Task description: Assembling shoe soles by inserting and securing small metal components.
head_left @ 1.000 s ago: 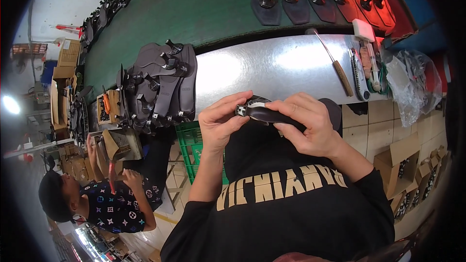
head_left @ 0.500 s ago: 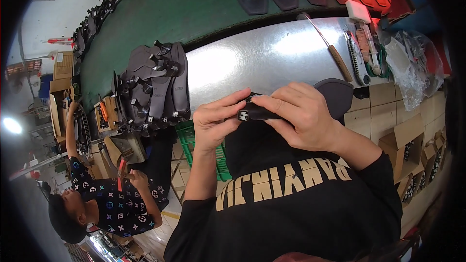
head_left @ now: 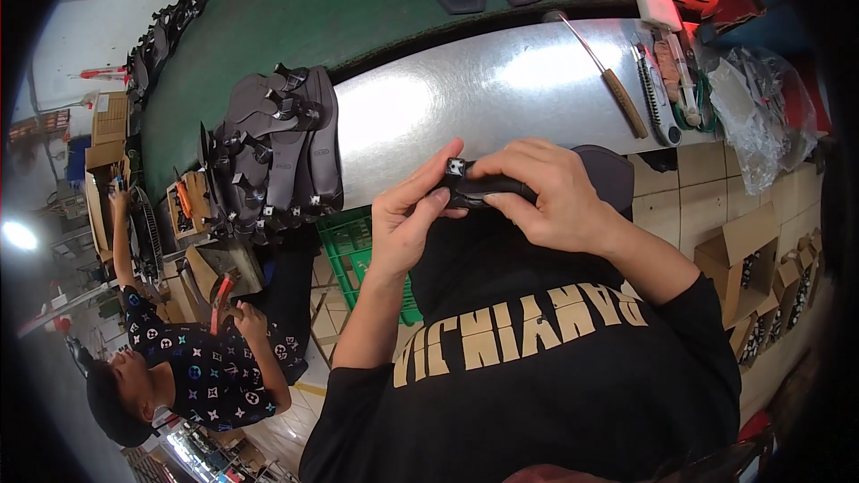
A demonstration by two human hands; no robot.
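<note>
Above my lap I hold a black sandal; its dark sole sticks out past my right wrist. My left hand pinches the strap end, with the thumb below and the fingers stretched along the far side. A small square silver ornament shows between my two hands. My right hand grips the strap and sole edge, thumb and forefinger close together. The fingers partly hide where strap and sole meet. To the left, a pile of dark sandals with similar ornaments lies at the metal table's edge.
A shiny metal table adjoins a green belt carrying more sandals. An awl-like tool with a wooden handle, a cutter knife and a plastic bag lie at right. A green crate stands below. A co-worker holds a red-handled tool.
The sandal has been turned in my hands, so the square ornament now sits higher, at the far side. My left thumb has shifted onto the strap. The view has shifted slightly.
</note>
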